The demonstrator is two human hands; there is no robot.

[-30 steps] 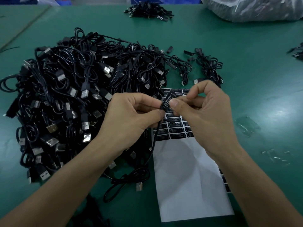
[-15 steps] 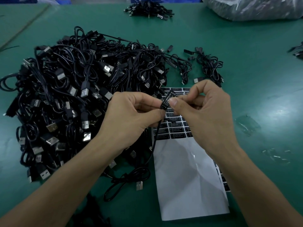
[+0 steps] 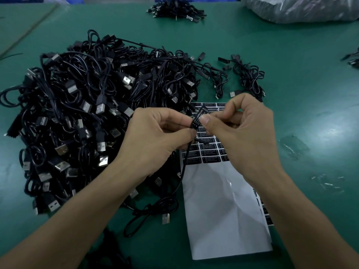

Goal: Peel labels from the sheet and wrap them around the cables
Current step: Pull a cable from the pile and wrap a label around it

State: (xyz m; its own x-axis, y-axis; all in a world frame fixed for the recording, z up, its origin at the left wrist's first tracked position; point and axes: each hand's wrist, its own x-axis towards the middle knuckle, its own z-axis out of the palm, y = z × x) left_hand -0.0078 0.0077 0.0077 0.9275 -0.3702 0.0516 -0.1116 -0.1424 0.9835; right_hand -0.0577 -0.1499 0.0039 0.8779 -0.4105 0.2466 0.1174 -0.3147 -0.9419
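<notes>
Grip: left hand (image 3: 155,136) pinches one cable (image 3: 182,171), right hand (image 3: 242,136) pinches the label (image 3: 198,118) against that cable with thumb and forefinger. Both grips are closed on the work at centre frame, above the upper end of the sheet (image 3: 223,210). Status: this label is off the sheet and on the cable, and the wrap looks partway. I can't tell if the ends are pressed shut. The sheet's lower bulk is bare white backing, so I judge most of it used. Black labels remain only in the upper band, roughly six rows showing, with the columns partly hidden by the right hand, so no exact count. The second sheet (image 3: 266,216) edge peeks out beneath, lower right, labels still on it. Counts: two hands, one cable in hand, one label in play, two sheets. The big pile (image 3: 87,113) at left is too tangled to count, dozens at least. There is one loose cluster (image 3: 250,78) just right of it and one small bundle (image 3: 174,11) at top centre. I can't tell from here which are labelled. If the big pile is the backlog, most of the job is left. The green surface (image 3: 310,94) also carries a plastic bag (image 3: 301,8) upper right.
</notes>
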